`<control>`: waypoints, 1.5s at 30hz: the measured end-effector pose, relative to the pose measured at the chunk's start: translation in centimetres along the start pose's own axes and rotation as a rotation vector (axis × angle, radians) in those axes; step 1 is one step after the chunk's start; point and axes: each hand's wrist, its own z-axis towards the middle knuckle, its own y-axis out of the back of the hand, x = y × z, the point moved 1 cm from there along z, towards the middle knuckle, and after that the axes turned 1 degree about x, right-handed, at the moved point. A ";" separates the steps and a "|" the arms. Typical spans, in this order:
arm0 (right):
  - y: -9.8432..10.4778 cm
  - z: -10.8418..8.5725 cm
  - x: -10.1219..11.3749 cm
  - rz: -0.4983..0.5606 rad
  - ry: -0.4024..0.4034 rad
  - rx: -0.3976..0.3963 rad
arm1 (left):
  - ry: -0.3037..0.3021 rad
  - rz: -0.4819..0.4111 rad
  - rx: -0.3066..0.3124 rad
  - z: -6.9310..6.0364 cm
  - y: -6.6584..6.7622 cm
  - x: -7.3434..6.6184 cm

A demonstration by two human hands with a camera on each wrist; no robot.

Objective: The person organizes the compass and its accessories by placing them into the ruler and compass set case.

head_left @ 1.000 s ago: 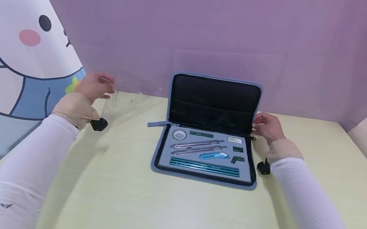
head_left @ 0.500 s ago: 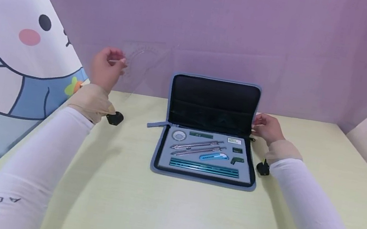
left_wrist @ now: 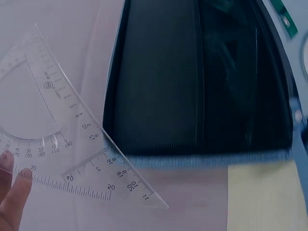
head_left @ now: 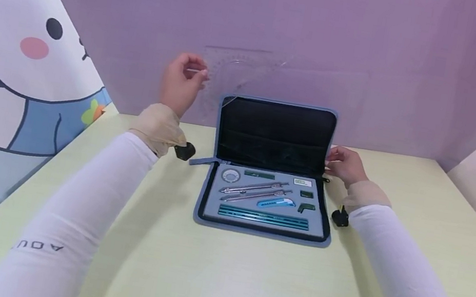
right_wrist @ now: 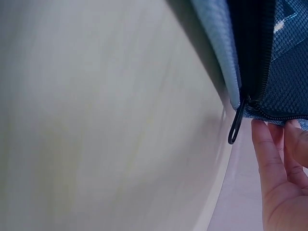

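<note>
My left hand pinches a clear triangular set square by one edge, up in the air before the purple backdrop. In the left wrist view, the set square shows printed scales and a protractor cut-out, one corner overlapping the lid's edge. A zip case stands open, its black-lined lid raised. With fingertips and thumb, my right hand holds the lid's right edge, beside the zip pull. The grey insert bears compasses, a blue utility knife and green pencils.
Also in the insert lie a round white piece, a white eraser and small dark green pieces. A fabric tab sticks out left of the case. The pale table meets a purple backdrop.
My left hand has risen and moved right with the set square, from the table's left side to near the lid's upper left corner. The right hand and case have stayed put.
</note>
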 end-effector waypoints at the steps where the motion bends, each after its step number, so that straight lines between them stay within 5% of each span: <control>1: 0.0 0.0 0.0 -0.001 0.001 -0.001 | -0.005 -0.003 0.010 0.0 -0.4 -0.2; 6: 0.1 0.0 0.1 -0.001 -0.003 -0.001 | -0.022 -0.047 0.059 -0.1 -2.6 -0.6; 17: 0.2 -0.2 0.0 -0.008 -0.009 0.007 | -0.117 0.073 0.140 -1.1 -6.1 -1.1; 30: -0.4 0.0 0.2 0.002 0.027 0.012 | -0.294 0.326 0.266 -2.0 -7.6 -0.7; 36: -0.3 -0.1 0.2 -0.006 0.028 0.013 | -0.298 0.446 0.311 -2.3 -8.3 -0.6; 45: -0.1 -0.3 0.2 -0.036 -0.006 0.015 | -0.288 0.510 0.359 -2.3 -9.5 -0.6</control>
